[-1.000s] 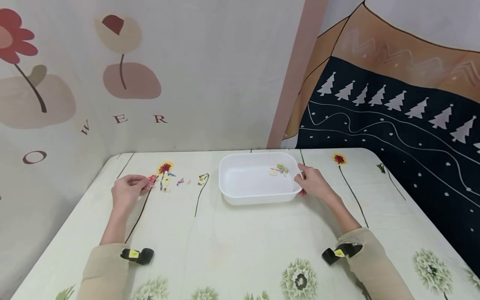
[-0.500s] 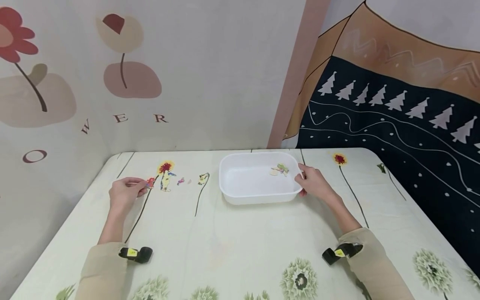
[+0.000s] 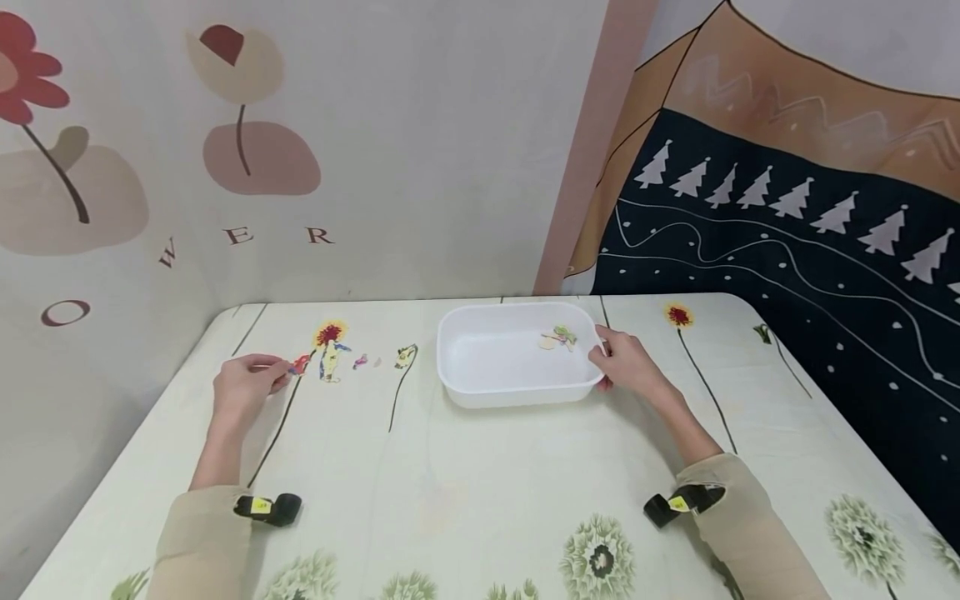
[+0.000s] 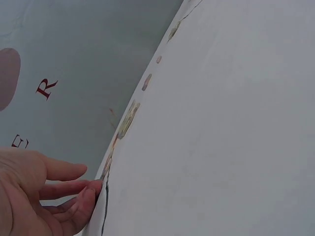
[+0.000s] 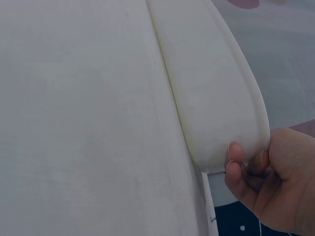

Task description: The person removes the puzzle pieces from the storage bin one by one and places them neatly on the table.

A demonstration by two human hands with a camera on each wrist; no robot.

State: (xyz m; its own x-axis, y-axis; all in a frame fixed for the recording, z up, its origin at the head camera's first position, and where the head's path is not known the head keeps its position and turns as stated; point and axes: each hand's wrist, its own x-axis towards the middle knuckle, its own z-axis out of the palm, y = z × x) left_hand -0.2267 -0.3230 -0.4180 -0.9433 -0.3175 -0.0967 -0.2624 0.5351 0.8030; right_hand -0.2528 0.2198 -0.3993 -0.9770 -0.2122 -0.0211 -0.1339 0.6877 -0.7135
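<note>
At the left of the table, my left hand (image 3: 243,392) pinches the edge of a small flat red piece (image 3: 301,364) between thumb and fingertips, low over the cloth. The left wrist view has these fingertips right at the end of the piece, seen almost edge-on. Just right of it lies a yellow and blue figure-shaped piece (image 3: 330,362). My right hand (image 3: 630,362) grips the right end of a white plastic tray (image 3: 517,400), thumb at the rim and fingers against the outer wall. Several small flat green and tan pieces (image 3: 561,337) lie inside the tray's right part.
A small pink-purple piece (image 3: 361,361), a pale piece (image 3: 378,362) and a yellowish piece (image 3: 405,357) lie in a row left of the tray. The tablecloth (image 3: 450,492) has printed flowers and stems. A patterned cloth wall (image 3: 420,167) rises behind the table.
My left hand has shifted slightly left and toward me, the red piece moving a little with it and showing more. The right hand and the tray have stayed in place.
</note>
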